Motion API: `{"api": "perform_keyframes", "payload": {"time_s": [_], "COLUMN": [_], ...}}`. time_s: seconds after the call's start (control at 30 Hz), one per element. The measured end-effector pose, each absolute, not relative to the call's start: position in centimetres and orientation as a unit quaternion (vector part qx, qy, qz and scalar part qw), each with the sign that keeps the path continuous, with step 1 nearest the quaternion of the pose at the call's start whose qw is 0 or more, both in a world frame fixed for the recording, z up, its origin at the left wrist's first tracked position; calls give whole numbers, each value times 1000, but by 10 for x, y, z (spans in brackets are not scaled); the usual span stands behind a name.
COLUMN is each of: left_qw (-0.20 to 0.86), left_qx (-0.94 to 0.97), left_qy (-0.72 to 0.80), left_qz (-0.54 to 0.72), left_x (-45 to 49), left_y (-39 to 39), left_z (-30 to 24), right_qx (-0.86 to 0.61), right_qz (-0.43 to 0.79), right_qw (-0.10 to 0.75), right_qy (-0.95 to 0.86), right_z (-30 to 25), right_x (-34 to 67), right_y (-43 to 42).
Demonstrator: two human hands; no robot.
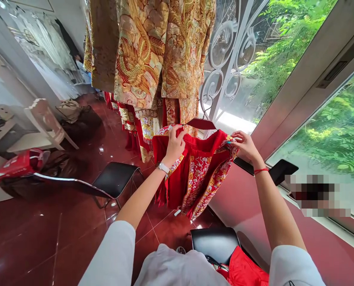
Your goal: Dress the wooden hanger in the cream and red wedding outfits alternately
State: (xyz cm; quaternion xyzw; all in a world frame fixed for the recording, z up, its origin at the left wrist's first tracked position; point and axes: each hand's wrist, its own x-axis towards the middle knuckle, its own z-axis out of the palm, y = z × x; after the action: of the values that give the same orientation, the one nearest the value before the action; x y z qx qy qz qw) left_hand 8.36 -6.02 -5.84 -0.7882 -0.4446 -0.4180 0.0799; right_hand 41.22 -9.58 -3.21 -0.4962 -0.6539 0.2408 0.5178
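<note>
A red embroidered skirt (199, 174) with gold and floral panels hangs from a dark red hanger (201, 123) in front of me. My left hand (174, 145) grips the left end of its waistband, with a white watch on the wrist. My right hand (245, 146) pinches the right end of the waistband; a red string is tied round that wrist. Both arms are stretched forward and hold the skirt up above the floor.
Gold embroidered garments (153, 51) hang close behind the skirt. Two black stools stand near: one (114, 178) at the left, one (215, 242) near my lap with red cloth (244, 272) on it. A black phone (279, 171) lies on the window ledge. White chair (46, 123) and red bag (19, 163) lie left.
</note>
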Motion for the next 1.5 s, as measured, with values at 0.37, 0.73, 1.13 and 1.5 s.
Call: {"api": "perform_keyframes", "payload": {"time_s": [0.37, 0.73, 1.13, 1.5], "left_qw": [107, -311, -483, -380], "left_qx": [-888, -604, -460, -527], "left_qy": [-423, -473, -478, -545], "left_qz": [-146, -562, -572, -530], "left_x": [96, 89, 76, 75], "left_y": [-78, -207, -243, -233], "left_z": [-106, -208, -258, -270], "right_qx": [-573, -614, -630, -541], "right_qz": [140, 139, 330, 431], "right_qw": [462, 571, 438, 407], "right_qy": [-662, -526, -550, -596], "right_z": [-49, -192, -281, -275], "right_x": [411, 248, 204, 223], "right_y": [-112, -189, -150, -180]}}
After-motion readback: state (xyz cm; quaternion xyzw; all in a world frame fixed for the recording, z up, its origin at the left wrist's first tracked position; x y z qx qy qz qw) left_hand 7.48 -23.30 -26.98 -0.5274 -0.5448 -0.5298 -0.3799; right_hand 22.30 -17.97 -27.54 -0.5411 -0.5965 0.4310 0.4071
